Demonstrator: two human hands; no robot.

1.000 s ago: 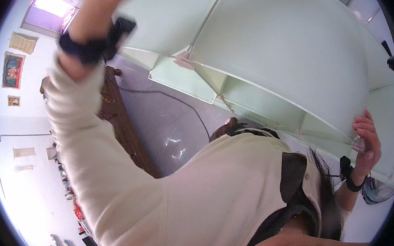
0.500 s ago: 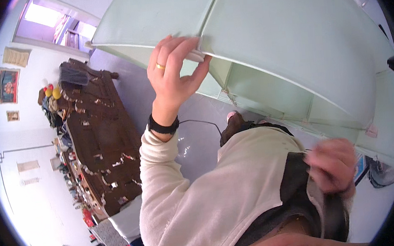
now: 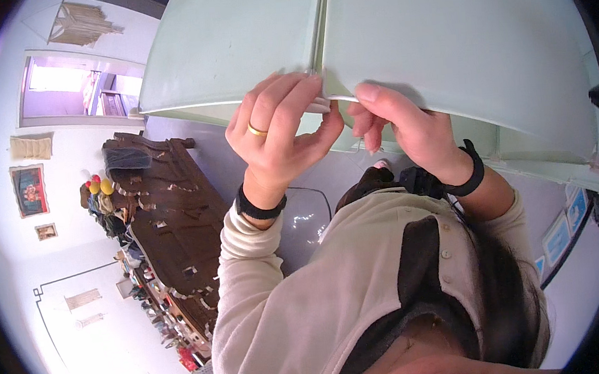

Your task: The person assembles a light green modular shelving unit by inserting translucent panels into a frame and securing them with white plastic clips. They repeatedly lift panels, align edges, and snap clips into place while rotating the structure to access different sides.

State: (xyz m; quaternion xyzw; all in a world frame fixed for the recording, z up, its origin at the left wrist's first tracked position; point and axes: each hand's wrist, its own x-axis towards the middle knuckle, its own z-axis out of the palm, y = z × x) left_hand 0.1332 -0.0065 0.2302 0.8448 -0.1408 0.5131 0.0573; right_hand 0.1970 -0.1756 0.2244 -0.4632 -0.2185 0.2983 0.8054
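A pale green cabinet fills the top of the view, with a left door [image 3: 234,45] and a right door [image 3: 456,44] meeting at a seam. My left hand [image 3: 278,129], with a gold ring and a black wristband, curls its fingers over the lower corner of the left door at the seam. My right hand [image 3: 395,121], also with a black wristband, pinches the lower edge of the right door just beside it. The two hands almost touch. My cream sleeves and dark vest fill the lower middle.
A dark carved wooden sideboard [image 3: 169,217] with clutter along it stands at the left. Behind it are a bright doorway [image 3: 70,88] and framed pictures [image 3: 29,190] on a white wall. A thin cable [image 3: 317,193] lies on the grey floor. Blue panels [image 3: 560,235] sit at the right.
My arms were spread wide on the cabinet; the left hand has come down to the door edge and the right hand has risen from the lower right to meet it at the seam.
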